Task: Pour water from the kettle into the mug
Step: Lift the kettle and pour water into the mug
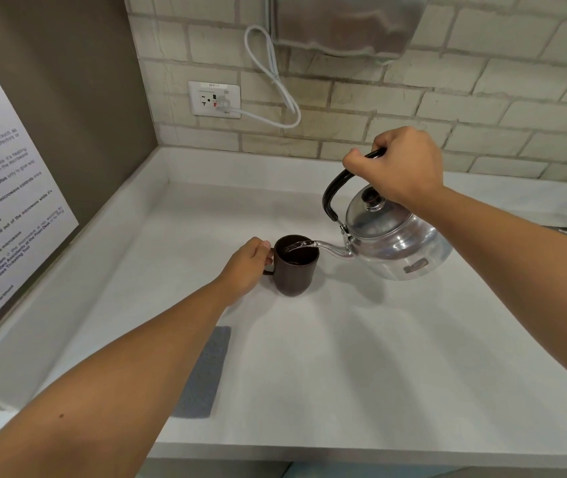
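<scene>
At nine o'clock I see a printed notice (6, 188) fixed to the brown side panel, its text too skewed for me to read in full. Low in the frame, toward seven o'clock, a grey rectangular mat (202, 372) lies flat on the white countertop (361, 357). My left hand (246, 269) reaches in from the lower left and sits at the mug's nine o'clock side, fingers curled together around the handle with the thumb on top. The dark brown mug (296, 267) stands upright on the counter just left of centre. A clear stream of water (301, 246) arcs from the spout over the mug's rim at its two o'clock edge. At twelve o'clock on the brick wall I see a white socket plate (214, 99) with a white cable (268, 74) looped up from it, and a steel dispenser (344, 22) above. The shiny metal kettle (399, 243) hangs in the air at the mug's three o'clock, tilted spout-down toward the left, lid on. My right hand (401, 163) is clenched in a fist around its black handle, above the lid.
</scene>
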Tool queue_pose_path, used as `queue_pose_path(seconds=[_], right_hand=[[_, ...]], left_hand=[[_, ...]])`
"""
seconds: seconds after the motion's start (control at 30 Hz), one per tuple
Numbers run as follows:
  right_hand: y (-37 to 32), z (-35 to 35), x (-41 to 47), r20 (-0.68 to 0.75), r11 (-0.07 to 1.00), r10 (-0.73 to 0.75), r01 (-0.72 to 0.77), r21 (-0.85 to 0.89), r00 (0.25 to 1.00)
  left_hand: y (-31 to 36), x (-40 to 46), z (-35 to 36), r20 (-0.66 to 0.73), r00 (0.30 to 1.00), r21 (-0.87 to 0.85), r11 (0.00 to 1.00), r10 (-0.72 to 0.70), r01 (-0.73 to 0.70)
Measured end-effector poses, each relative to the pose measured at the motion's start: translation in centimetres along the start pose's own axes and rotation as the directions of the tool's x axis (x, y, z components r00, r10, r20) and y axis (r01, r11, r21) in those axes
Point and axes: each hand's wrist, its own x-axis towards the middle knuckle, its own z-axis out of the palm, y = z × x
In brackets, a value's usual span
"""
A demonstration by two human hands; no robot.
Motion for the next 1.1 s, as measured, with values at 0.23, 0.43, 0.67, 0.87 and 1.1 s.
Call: queue_pose_path(seconds=[0.23, 0.43, 0.67, 0.87, 1.1], right_hand=[[-0.04, 0.08, 0.12, 0.006, 0.999, -0.007, 0.007, -0.035, 1.0], [0.29, -0.06, 0.38, -0.002, 0.998, -0.009, 0.009, -0.06, 1.0], [0.26, 0.03, 0.6, 0.0, 0.994, -0.028, 0.028, -0.107, 1.0], [0.02, 0.16, 0.66, -0.001, 0.989, -0.063, 0.062, -0.131, 0.998], [0.09, 0.05, 0.77, -0.008, 0.992, -0.058, 0.057, -0.114, 0.998]], left_hand=[[-0.16, 0.14, -0.06, 0.012, 1.0, -0.001, 1.0, 0.0, 0.0], [-0.27, 0.15, 0.0, 0.019, 1.0, -0.007, 1.0, -0.007, 0.007], [-0.21, 0.28, -0.05, 0.017, 1.0, -0.002, 1.0, -0.019, 0.019], [-0.08, 0.21, -0.11, 0.02, 1.0, -0.013, 1.0, -0.009, 0.01], [0.01, 0.25, -0.15, 0.019, 1.0, -0.006, 1.0, -0.003, 0.003]])
